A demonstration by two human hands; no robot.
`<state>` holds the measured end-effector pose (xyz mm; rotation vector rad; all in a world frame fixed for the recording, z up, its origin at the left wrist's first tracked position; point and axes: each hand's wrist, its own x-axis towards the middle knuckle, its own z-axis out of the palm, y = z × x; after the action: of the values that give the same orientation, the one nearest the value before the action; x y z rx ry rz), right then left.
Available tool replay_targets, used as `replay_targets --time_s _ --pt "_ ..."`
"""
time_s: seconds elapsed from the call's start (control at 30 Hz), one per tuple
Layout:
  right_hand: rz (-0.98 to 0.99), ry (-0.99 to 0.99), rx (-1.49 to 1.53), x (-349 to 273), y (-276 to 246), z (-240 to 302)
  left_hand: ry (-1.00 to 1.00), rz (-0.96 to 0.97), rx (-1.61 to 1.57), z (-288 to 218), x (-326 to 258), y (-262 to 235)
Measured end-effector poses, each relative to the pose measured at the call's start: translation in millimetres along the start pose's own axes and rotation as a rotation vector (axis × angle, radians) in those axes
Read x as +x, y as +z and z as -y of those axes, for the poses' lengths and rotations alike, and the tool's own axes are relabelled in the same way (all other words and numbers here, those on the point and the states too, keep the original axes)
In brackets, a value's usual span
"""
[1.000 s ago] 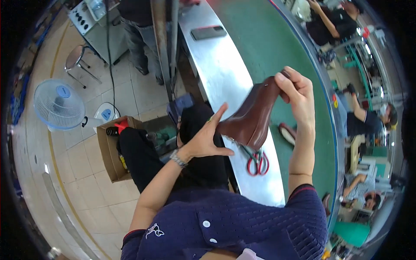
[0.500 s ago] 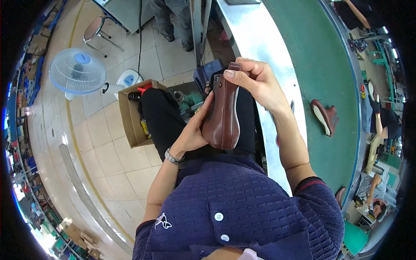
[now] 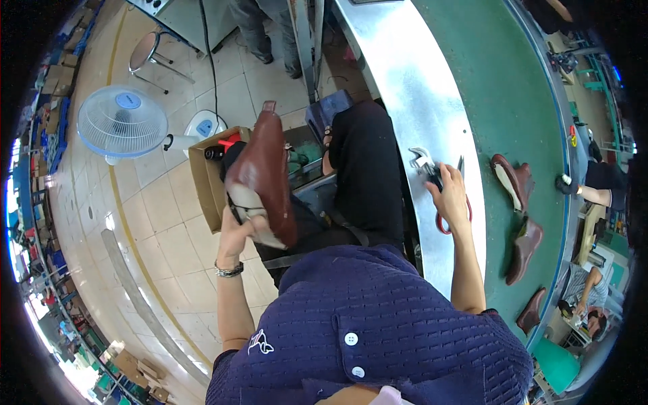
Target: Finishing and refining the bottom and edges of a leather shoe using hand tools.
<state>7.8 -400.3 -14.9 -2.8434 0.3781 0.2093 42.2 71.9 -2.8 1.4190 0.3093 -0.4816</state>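
Observation:
My left hand (image 3: 236,233) grips a brown leather shoe (image 3: 270,162) by its lower end. The shoe is tilted above my left thigh, its pull tab upward and a whitish underside patch facing left; part of my fingers is behind it. At the metal-topped bench on my right, my right hand (image 3: 451,199) has its thumb and fingers around the black handle of metal pincers (image 3: 424,162) with a curved head. Red-handled scissors (image 3: 442,225) lie under and beside that hand, partly covered by it.
Several brown shoes (image 3: 524,251) lie on the green surface (image 3: 472,40) beyond the metal bench top (image 3: 405,40). On the left stand a cardboard box (image 3: 202,196), a white-and-blue fan (image 3: 121,125) and a stool (image 3: 143,52). Another person's legs (image 3: 266,30) are ahead.
My right hand has left the shoe and moved right, down to the pincers. My left hand has carried the shoe left and turned it. Another brown shoe now shows on the green surface.

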Motion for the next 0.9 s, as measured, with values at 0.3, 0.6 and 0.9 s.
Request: replay_targets --time_s 0.3,0.6,0.9 --pt "0.057 0.002 0.145 4.7 -2.8 -10.3 -0.156 0.017 -0.024 -28.1 2.2 -0.5" --pt "0.445 0.360 1.256 11.6 -43.5 60.2 -0.158 0.029 0.002 -67.5 18.3 30.9" --pt "0.705 0.231 1.307 6.8 -76.3 118.4 -0.102 0.136 0.239 -70.4 25.6 38.1"
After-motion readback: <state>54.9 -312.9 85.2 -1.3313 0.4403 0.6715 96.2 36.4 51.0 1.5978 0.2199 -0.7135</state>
